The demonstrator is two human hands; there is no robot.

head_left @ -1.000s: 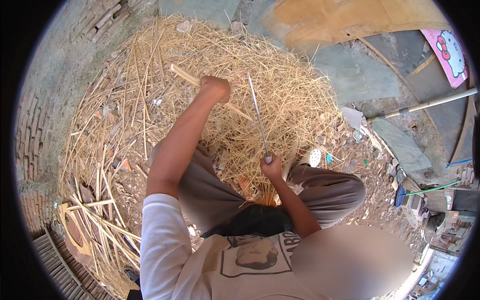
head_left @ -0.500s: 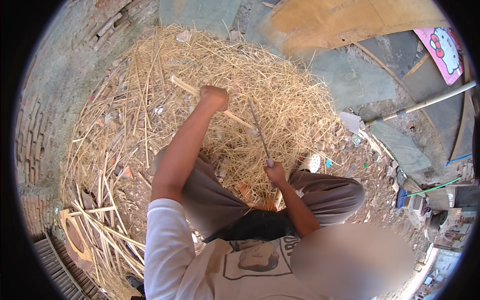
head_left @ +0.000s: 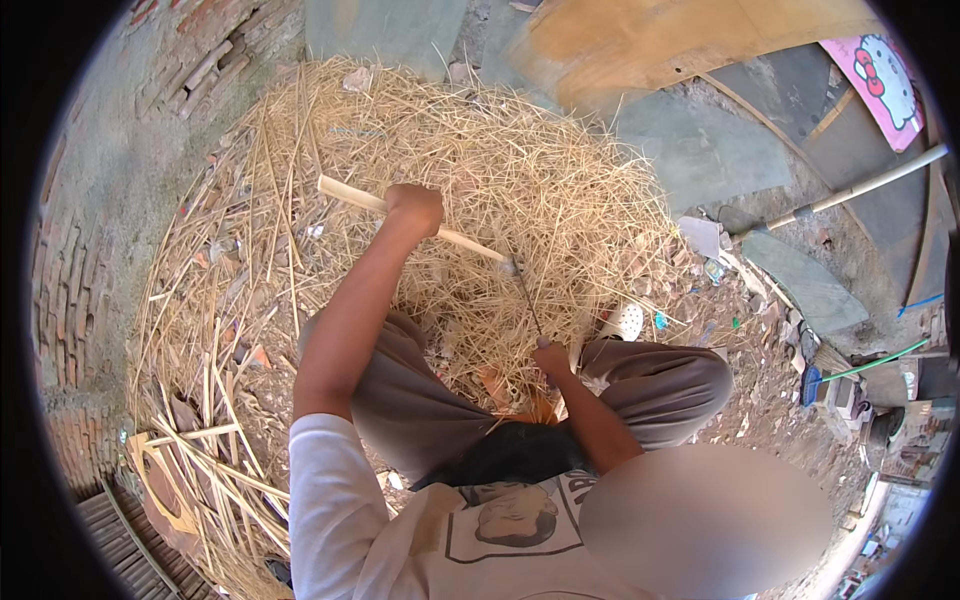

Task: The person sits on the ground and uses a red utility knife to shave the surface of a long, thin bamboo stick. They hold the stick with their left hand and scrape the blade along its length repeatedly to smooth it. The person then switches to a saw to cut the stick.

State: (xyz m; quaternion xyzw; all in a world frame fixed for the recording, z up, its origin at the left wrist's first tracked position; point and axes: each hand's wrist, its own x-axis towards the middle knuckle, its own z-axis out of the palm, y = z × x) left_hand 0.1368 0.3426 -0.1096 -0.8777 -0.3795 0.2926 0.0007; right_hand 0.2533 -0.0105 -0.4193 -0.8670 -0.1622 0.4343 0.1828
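My left hand (head_left: 414,211) is closed round a pale bamboo strip (head_left: 353,194) at about its middle. The strip slants down to the right, above a heap of straw-coloured shavings (head_left: 560,185). In my right hand (head_left: 551,360), closed too, is the handle of a knife (head_left: 528,298) with a thin dark blade. Its blade points away from me and meets or crosses the strip's right end; the exact contact is too small to tell. Both hands are in front of my bent legs, with a dark cloth (head_left: 515,452) across my lap.
Long bamboo strips (head_left: 215,465) lie in a loose bundle at the lower left, near a brick wall (head_left: 75,300). Grey slabs (head_left: 700,150) and a tan sheet (head_left: 670,45) lie beyond the shavings. A pale pole (head_left: 870,200) and a green stick (head_left: 875,361) are at the right.
My left hand and the bamboo strip have shifted left and a little nearer, the strip lying flatter. The knife has come nearer to me, and its blade now looks shorter in view.
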